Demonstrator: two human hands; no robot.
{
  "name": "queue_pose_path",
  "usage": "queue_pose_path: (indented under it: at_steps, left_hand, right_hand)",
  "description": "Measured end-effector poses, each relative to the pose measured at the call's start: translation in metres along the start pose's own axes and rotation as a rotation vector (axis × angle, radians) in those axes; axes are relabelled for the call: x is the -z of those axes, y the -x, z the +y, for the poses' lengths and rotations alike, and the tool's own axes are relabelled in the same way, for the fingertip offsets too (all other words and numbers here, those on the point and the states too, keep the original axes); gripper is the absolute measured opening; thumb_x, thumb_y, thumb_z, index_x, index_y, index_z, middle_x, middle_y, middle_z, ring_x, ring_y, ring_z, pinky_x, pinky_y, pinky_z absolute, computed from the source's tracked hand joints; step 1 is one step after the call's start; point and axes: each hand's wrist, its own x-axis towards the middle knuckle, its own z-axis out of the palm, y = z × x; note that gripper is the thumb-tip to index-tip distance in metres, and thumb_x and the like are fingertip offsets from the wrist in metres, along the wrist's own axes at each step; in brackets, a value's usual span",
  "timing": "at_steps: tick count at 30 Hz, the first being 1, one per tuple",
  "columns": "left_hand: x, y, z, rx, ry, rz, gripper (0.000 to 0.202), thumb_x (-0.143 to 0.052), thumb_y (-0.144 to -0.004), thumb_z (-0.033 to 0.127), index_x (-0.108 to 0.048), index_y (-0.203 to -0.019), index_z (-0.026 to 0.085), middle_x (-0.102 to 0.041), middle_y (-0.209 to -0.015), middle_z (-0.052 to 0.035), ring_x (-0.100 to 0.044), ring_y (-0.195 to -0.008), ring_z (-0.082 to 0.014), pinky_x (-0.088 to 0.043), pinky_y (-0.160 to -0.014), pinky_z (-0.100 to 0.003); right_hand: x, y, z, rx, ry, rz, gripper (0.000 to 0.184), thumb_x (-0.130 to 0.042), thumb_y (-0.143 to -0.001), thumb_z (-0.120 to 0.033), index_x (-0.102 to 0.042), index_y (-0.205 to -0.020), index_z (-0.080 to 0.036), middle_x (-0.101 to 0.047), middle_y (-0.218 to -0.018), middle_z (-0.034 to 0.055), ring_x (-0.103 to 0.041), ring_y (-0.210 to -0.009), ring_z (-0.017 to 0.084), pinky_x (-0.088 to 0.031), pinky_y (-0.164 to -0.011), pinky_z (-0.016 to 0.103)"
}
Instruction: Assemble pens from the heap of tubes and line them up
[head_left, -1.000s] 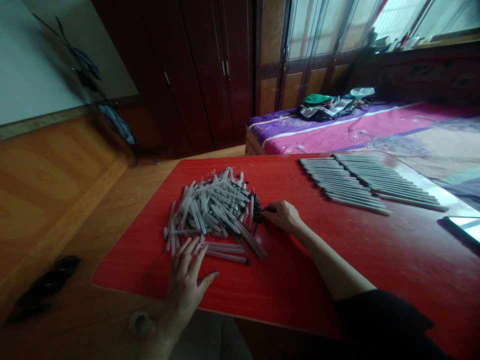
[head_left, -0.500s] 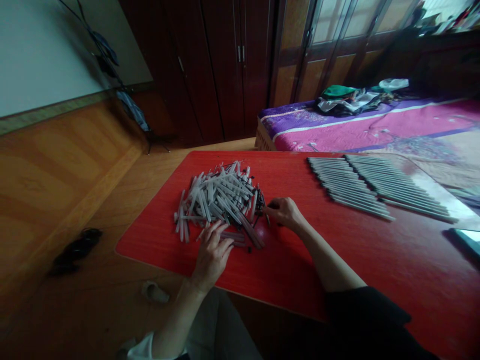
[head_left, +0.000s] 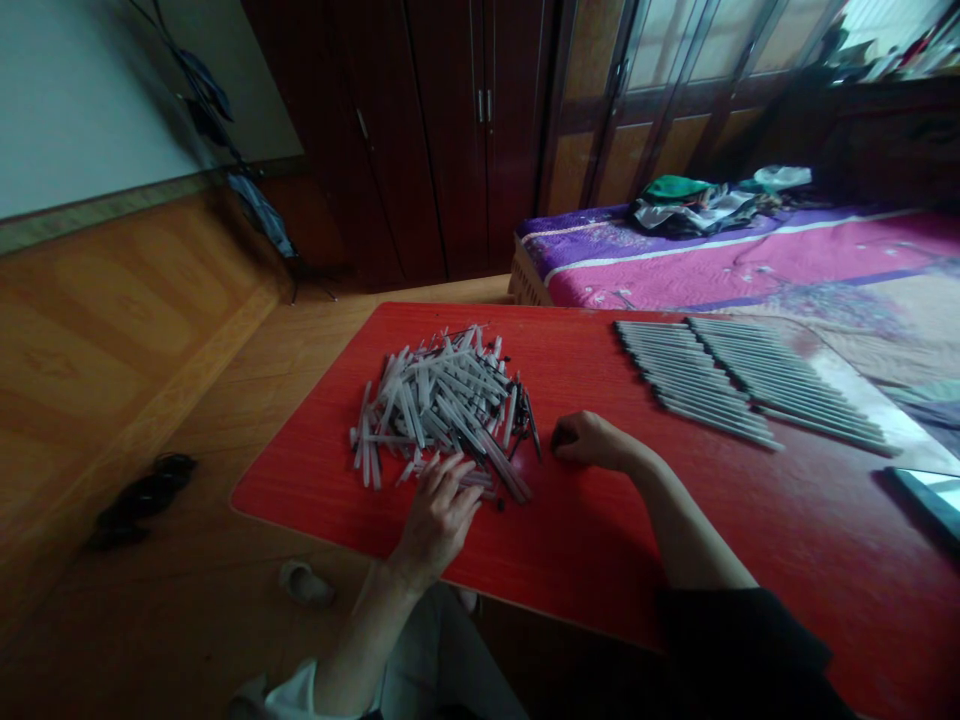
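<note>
A heap of translucent plastic tubes (head_left: 439, 390), resembling pen barrels, lies on the red table with thin dark pieces (head_left: 517, 405) mixed in along its right side. Over the heap's front edge is my left hand (head_left: 439, 515), its fingers apart above a few loose tubes (head_left: 477, 481). My right hand (head_left: 592, 440) rests on the table just right of the heap, apart from it. Its fingers are curled together, and whatever they may hold is hidden. Near the left fingertips lies a small black piece (head_left: 501, 505).
Two neat rows of pale sticks with dark ends, a left row (head_left: 694, 385) and a right row (head_left: 787, 385), lie at the back right. A dark flat device (head_left: 926, 505) sits at the right edge. Beyond the red table (head_left: 570, 545) stands a bed (head_left: 645, 265).
My right hand has drawn back to the right, away from the heap's dark pieces. My left hand has shifted slightly right and toward me.
</note>
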Motion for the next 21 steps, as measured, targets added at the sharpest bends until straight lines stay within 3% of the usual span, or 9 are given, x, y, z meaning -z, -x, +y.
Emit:
queue_pose_path:
  at_steps: [4, 9, 21]
  left_hand:
    - [-0.002, -0.001, -0.002, 0.044, -0.010, 0.017, 0.019, -0.054, -0.080, 0.011, -0.062, -0.095, 0.019, -0.056, -0.116, -0.0096, -0.044, -0.118, -0.0268, -0.036, -0.098, -0.053]
    - [-0.003, 0.002, -0.005, 0.080, -0.004, 0.033, 0.016, -0.053, -0.081, 0.011, -0.063, -0.092, 0.018, -0.056, -0.115, -0.0098, -0.044, -0.119, -0.0262, -0.037, -0.099, -0.050]
    - [-0.002, -0.001, -0.010, 0.048, -0.007, -0.035, 0.028, -0.051, -0.079, 0.006, -0.062, -0.101, 0.019, -0.057, -0.116, -0.0094, -0.045, -0.118, -0.0265, -0.037, -0.098, -0.051]
  right_hand:
    - [-0.009, -0.007, -0.009, 0.008, 0.067, 0.077, 0.021, -0.056, -0.071, -0.031, -0.068, -0.078, -0.015, -0.067, -0.068, 0.0042, -0.059, -0.060, 0.014, -0.039, -0.051, 0.020]
    - [-0.021, -0.014, -0.018, -0.192, 0.312, 0.244, 0.039, -0.054, -0.071, -0.053, -0.067, -0.085, -0.019, -0.068, -0.079, 0.0092, -0.062, -0.074, 0.022, -0.040, -0.056, 0.026]
    - [-0.046, -0.021, -0.053, -0.338, 0.340, 0.250, 0.031, -0.051, -0.072, -0.041, -0.069, -0.085, -0.019, -0.069, -0.086, 0.0130, -0.064, -0.082, 0.025, -0.045, -0.063, 0.029]
